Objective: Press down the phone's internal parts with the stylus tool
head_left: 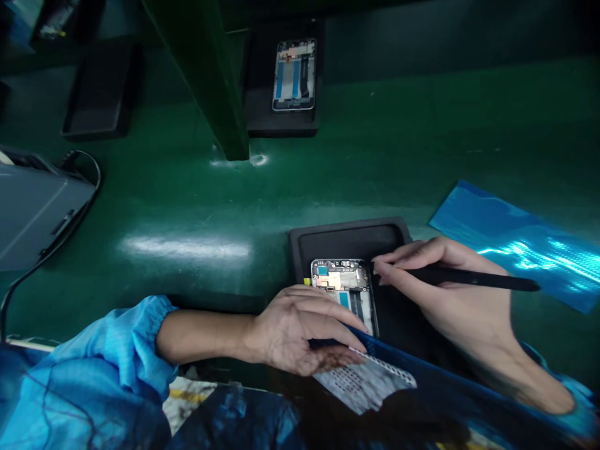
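Slip risk here — right hand [462, 294] pinches a black stylus [473, 278], tip at the open phone [345, 290] lying in the black tray [300, 250] on the green surface [187, 206]. Left hand [300, 331] lies loosely curled, fingers resting on the phone's edge, gripping nothing — one skid and the tip could gouge the exposed board.

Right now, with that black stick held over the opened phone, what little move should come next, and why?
Probably a short push of the black stick leftward onto the phone's top corner. Its tip, pinched in the right hand, sits just at that edge, and the left hand already rests on the phone's lower part in the black tray, so the phone looks steadied.
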Action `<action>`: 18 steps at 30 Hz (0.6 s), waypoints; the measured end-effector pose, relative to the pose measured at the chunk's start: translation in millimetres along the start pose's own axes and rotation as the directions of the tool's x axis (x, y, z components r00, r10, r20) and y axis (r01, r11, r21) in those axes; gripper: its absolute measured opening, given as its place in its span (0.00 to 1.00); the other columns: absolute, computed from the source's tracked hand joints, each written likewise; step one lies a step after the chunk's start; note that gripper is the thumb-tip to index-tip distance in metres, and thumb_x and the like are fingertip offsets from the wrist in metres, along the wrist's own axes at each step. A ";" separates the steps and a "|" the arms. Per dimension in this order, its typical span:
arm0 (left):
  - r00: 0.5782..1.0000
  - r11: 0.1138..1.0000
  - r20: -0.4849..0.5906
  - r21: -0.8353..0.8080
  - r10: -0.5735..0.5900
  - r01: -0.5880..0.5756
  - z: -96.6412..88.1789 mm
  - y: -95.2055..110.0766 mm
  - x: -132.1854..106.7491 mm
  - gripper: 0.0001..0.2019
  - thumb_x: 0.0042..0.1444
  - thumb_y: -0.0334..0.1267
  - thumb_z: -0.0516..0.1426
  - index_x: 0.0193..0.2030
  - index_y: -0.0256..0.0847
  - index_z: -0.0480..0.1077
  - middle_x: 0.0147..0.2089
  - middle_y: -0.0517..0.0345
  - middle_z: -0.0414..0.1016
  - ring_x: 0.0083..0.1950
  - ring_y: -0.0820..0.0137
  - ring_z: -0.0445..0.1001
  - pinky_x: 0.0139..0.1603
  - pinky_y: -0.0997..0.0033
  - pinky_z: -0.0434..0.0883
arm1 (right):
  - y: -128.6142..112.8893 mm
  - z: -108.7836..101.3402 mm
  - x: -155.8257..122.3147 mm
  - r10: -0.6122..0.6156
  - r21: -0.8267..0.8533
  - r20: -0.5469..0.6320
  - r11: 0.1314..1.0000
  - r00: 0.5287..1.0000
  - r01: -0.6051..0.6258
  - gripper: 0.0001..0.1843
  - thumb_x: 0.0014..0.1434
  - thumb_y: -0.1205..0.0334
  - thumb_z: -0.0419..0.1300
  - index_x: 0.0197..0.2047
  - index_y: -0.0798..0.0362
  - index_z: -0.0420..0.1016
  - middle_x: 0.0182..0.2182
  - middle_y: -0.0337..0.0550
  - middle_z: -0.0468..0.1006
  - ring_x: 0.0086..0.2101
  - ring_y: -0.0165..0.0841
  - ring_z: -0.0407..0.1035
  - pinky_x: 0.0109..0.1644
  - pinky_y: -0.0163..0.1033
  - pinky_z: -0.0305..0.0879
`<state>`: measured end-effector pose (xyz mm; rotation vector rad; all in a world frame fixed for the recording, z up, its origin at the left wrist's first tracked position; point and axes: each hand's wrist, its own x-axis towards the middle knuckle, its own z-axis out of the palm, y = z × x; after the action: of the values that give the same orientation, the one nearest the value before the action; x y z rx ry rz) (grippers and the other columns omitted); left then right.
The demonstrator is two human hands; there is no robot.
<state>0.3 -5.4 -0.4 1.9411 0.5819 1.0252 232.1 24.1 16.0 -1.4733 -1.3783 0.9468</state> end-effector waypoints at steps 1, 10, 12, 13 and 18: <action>1.000 1.000 0.011 -0.005 -0.021 0.021 -0.4 0.1 0.3 0.09 0.65 0.36 0.62 0.36 0.44 0.85 0.46 0.56 0.93 0.39 0.67 0.91 0.53 0.75 0.86 | 0.0 0.5 0.0 -0.001 -0.004 0.001 1.000 1.000 0.001 0.12 0.51 0.61 0.77 0.24 0.46 0.79 0.28 0.34 0.88 0.29 0.28 0.84 0.36 0.27 0.78; 0.995 0.994 0.035 -0.056 -0.095 0.096 2.6 -2.2 -7.2 0.08 0.68 0.36 0.63 0.40 0.45 0.86 0.51 0.58 0.93 0.42 0.68 0.91 0.54 0.71 0.87 | -2.1 -0.2 0.8 -0.032 -0.014 0.004 0.999 0.999 0.032 0.13 0.51 0.61 0.77 0.24 0.45 0.78 0.27 0.34 0.88 0.28 0.32 0.84 0.34 0.32 0.79; 0.998 0.997 0.016 -0.059 -0.053 0.054 2.5 -2.7 -6.5 0.06 0.66 0.34 0.64 0.40 0.42 0.85 0.50 0.54 0.93 0.41 0.67 0.91 0.53 0.70 0.87 | -2.7 0.3 0.8 -0.045 -0.026 0.001 0.999 0.999 0.045 0.12 0.51 0.61 0.77 0.24 0.45 0.78 0.27 0.34 0.88 0.29 0.31 0.84 0.34 0.31 0.79; 1.000 0.998 0.005 -0.060 -0.031 0.031 2.6 -2.9 -6.1 0.05 0.65 0.33 0.65 0.40 0.41 0.85 0.49 0.53 0.93 0.41 0.67 0.91 0.53 0.70 0.88 | -2.8 0.5 0.9 -0.047 -0.030 0.005 0.998 0.999 0.048 0.12 0.52 0.62 0.77 0.24 0.45 0.78 0.28 0.34 0.88 0.29 0.32 0.85 0.34 0.32 0.79; 0.999 0.999 -0.018 -0.043 -0.030 0.029 3.1 -2.9 -5.3 0.06 0.66 0.35 0.65 0.39 0.42 0.85 0.48 0.55 0.93 0.40 0.67 0.91 0.51 0.71 0.88 | -2.1 0.5 1.1 -0.060 -0.024 0.008 0.998 0.998 0.060 0.12 0.52 0.63 0.76 0.25 0.44 0.78 0.27 0.34 0.87 0.29 0.32 0.85 0.35 0.32 0.80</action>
<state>-0.1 -9.0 -6.1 1.8824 0.5936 1.0303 231.1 25.3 17.9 -1.4401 -1.4363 0.9017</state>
